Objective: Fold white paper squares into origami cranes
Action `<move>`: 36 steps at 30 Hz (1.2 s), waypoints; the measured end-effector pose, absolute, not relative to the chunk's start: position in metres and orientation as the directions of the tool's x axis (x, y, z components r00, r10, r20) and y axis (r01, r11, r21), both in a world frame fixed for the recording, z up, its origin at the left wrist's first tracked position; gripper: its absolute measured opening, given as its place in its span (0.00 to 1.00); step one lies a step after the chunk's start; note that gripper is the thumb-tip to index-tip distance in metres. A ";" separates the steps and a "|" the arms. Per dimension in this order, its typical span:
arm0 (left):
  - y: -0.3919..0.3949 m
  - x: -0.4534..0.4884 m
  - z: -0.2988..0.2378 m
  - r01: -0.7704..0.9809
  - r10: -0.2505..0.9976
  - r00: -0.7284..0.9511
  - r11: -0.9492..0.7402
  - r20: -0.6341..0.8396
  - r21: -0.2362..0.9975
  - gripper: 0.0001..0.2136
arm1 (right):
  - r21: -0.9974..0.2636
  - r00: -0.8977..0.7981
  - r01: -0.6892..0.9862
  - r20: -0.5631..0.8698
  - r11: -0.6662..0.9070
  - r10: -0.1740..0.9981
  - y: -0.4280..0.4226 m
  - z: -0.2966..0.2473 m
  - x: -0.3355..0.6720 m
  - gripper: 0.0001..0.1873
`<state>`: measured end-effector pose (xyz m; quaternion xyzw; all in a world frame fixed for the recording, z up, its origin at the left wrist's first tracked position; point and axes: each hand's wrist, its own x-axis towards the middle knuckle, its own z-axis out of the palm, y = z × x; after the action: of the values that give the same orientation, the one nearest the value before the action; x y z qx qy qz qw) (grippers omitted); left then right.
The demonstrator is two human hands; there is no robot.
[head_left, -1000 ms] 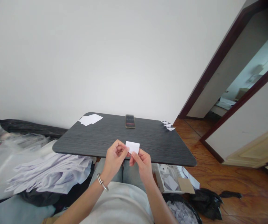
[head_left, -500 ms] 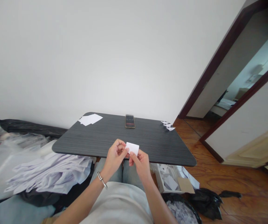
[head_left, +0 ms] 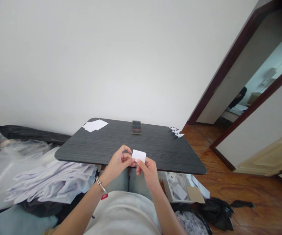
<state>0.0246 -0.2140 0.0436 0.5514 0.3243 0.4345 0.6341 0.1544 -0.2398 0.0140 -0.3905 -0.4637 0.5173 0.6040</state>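
As my left hand (head_left: 118,162) rolls outward, both it and my right hand (head_left: 148,172) keep their fingers pinched on the white paper slip (head_left: 139,156) above the dark surface (head_left: 155,142).

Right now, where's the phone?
In the head view, the phone lies near the far edge of the dark table, beyond the held paper slip, with white sheets to its left and small folded papers to its right.

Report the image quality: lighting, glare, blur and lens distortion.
Head view: soft, even light on the white wall; wide-angle distortion tilts the door frame; the phone on the dark table is pixelated; the white paper slip shows little blur.
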 end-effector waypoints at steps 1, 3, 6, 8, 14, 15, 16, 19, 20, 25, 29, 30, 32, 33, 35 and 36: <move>-0.213 0.024 0.044 -0.193 0.905 0.420 0.018 0.066 0.981 0.15 | -0.951 0.033 -0.265 0.154 0.157 0.988 -0.240 0.014 0.155 0.13; -0.213 0.021 0.043 -0.201 0.899 0.433 0.023 0.067 0.979 0.15 | -0.952 0.031 -0.265 0.149 0.151 0.988 -0.240 0.013 0.155 0.13; -0.212 0.019 0.042 -0.217 0.891 0.448 0.024 0.078 0.976 0.15 | -0.954 0.030 -0.264 0.142 0.145 0.989 -0.240 0.014 0.155 0.13; -0.211 0.018 0.042 -0.220 0.887 0.453 0.022 0.083 0.975 0.14 | -0.954 0.032 -0.263 0.142 0.145 0.989 -0.240 0.014 0.156 0.13; -0.212 0.017 0.044 -0.216 0.885 0.459 0.021 0.082 0.976 0.14 | -0.956 0.035 -0.256 0.139 0.143 0.990 -0.240 0.014 0.156 0.13; -0.212 0.017 0.045 -0.217 0.887 0.454 0.019 0.084 0.976 0.14 | -0.956 0.035 -0.257 0.136 0.141 0.990 -0.240 0.014 0.156 0.13; -0.212 0.017 0.044 -0.218 0.888 0.451 0.017 0.086 0.976 0.14 | -0.957 0.034 -0.256 0.134 0.139 0.990 -0.240 0.014 0.156 0.13; -0.211 0.021 0.043 -0.209 0.902 0.424 0.004 0.087 0.978 0.15 | -0.962 0.026 -0.239 0.127 0.129 0.992 -0.240 0.015 0.154 0.14; -0.212 0.023 0.043 -0.197 0.910 0.406 -0.006 0.088 0.980 0.16 | -0.965 0.023 -0.229 0.123 0.125 0.992 -0.240 0.015 0.154 0.13; -0.216 0.030 0.044 -0.118 0.934 0.330 -0.102 0.136 0.988 0.14 | -0.977 0.021 -0.174 0.122 0.124 0.992 -0.238 0.013 0.154 0.11; -0.218 0.029 0.044 -0.061 0.934 0.316 -0.158 0.169 0.986 0.13 | -0.981 0.023 -0.153 0.118 0.120 0.993 -0.238 0.012 0.154 0.09; -0.218 0.028 0.043 -0.050 0.933 0.314 -0.165 0.173 0.985 0.13 | -0.981 0.018 -0.153 0.114 0.116 0.993 -0.238 0.012 0.154 0.09; -0.218 0.027 0.042 -0.036 0.934 0.313 -0.171 0.173 0.985 0.14 | -0.981 0.003 -0.163 0.105 0.104 0.994 -0.238 0.013 0.155 0.08; -0.217 0.026 0.042 -0.034 0.934 0.313 -0.171 0.173 0.985 0.14 | -0.980 -0.006 -0.172 0.100 0.098 0.995 -0.238 0.014 0.155 0.08; -0.216 0.025 0.041 -0.045 0.934 0.313 -0.168 0.173 0.985 0.15 | -0.977 -0.021 -0.196 0.092 0.086 0.995 -0.238 0.014 0.156 0.07; -0.215 0.024 0.041 -0.055 0.934 0.312 -0.165 0.174 0.985 0.16 | -0.975 -0.026 -0.208 0.089 0.082 0.996 -0.238 0.015 0.156 0.07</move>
<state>0.0245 -0.2152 0.0410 0.6078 0.3617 0.4617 0.5353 0.1559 -0.2380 0.0145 -0.4144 -0.4752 0.5359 0.5615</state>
